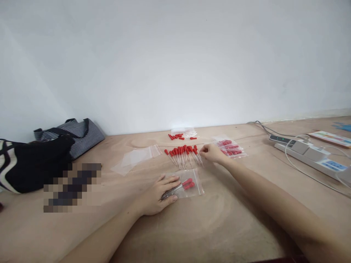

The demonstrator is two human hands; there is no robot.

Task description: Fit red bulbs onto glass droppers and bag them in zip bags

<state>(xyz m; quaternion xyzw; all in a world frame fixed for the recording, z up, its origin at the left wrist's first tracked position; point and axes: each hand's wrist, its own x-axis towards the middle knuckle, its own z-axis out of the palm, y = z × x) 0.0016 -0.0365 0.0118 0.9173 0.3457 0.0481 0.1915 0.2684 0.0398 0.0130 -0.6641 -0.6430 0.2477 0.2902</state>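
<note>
My left hand (161, 195) lies flat with fingers spread on a clear zip bag (199, 184), pressing it to the table. Inside the bag are droppers with red rubber bulbs (188, 183); their stems run under my fingers. Beyond it, several droppers (181, 151) lie side by side in a fan, red bulbs away from me, clear stems toward me. At the right end of this row is my right hand (212, 153), thumb and fingers pinched together beside the last bulbs. Whatever sits between those fingertips is hidden.
Flat unfilled zip bags (137, 156) lie left of the row. Loose red bulbs (175, 136) rest by another bag near the wall. Filled bags (230, 147) are stacked right. A power strip (315, 157) with cables stands far right; a striped bag (85, 137) and black bag (35, 164) sit left.
</note>
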